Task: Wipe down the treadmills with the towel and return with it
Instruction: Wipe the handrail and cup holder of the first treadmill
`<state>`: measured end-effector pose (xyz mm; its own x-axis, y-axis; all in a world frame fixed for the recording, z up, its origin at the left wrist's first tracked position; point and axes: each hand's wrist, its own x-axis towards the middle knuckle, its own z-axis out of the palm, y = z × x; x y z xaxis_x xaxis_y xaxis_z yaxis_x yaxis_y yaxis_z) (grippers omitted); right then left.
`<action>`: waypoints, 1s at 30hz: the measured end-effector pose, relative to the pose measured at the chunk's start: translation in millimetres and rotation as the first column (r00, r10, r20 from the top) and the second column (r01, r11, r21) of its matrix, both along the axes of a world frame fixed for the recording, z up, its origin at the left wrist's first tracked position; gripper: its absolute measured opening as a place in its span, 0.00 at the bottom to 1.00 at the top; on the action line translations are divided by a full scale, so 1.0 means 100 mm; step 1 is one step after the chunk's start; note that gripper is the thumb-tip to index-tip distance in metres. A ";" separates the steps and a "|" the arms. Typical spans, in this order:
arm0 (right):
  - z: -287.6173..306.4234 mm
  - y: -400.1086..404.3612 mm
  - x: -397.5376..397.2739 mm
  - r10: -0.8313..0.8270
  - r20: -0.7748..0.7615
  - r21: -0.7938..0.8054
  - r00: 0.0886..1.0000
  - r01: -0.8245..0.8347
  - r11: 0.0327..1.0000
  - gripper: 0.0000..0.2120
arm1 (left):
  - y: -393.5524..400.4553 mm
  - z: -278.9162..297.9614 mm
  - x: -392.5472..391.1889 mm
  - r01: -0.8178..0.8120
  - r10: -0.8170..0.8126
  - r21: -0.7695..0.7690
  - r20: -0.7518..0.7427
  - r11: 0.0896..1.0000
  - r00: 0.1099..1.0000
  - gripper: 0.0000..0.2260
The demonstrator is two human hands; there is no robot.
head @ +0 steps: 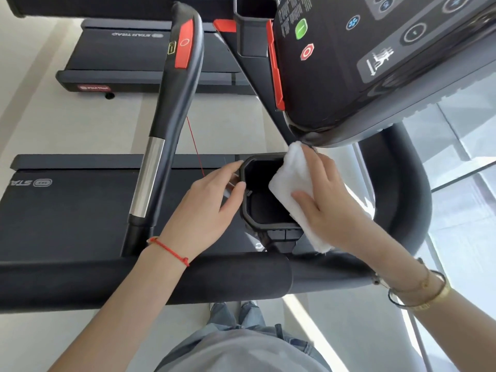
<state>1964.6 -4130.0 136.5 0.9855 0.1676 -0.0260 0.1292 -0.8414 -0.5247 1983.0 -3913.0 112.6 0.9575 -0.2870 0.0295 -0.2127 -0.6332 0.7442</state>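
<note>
I look down on a black treadmill (67, 210) from beside its console. A folded white towel (291, 181) lies over the right rim of a black cup holder (257, 200) under the console (375, 63). My right hand (330, 202) presses the towel down with fingers spread and nearly straight. At the holder's left rim my left hand (212, 200) rests with its fingertips touching the edge. A second treadmill (139, 63) stands further away.
A black handrail with a silver section and a red panel (171, 108) runs up the left of the cup holder. A padded front bar (161, 280) crosses below my wrists. A thin red cord (194, 146) hangs by the rail. Glass panels lie to the right.
</note>
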 end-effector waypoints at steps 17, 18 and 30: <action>-0.03 0.01 -0.09 -0.059 0.006 0.059 0.998 0.059 0.997 0.30 | -0.01 0.01 0.00 0.000 0.000 -0.005 0.001 1.000 1.000 0.20; 0.00 0.00 0.01 0.004 0.035 0.000 0.999 -0.004 1.000 0.30 | -0.01 0.01 0.00 -0.001 0.001 -0.007 -0.001 1.000 1.000 0.20; 0.11 0.16 0.68 0.540 -0.003 -0.246 0.842 -0.524 0.816 0.25 | -0.02 0.00 -0.02 -0.025 0.025 -0.010 -0.009 1.000 1.000 0.17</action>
<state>2032.7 -4114.2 147.2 0.7453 0.6631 -0.0688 0.6178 -0.7258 -0.3024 1981.5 -3914.6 113.0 0.9645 -0.2630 0.0235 -0.1902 -0.6305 0.7525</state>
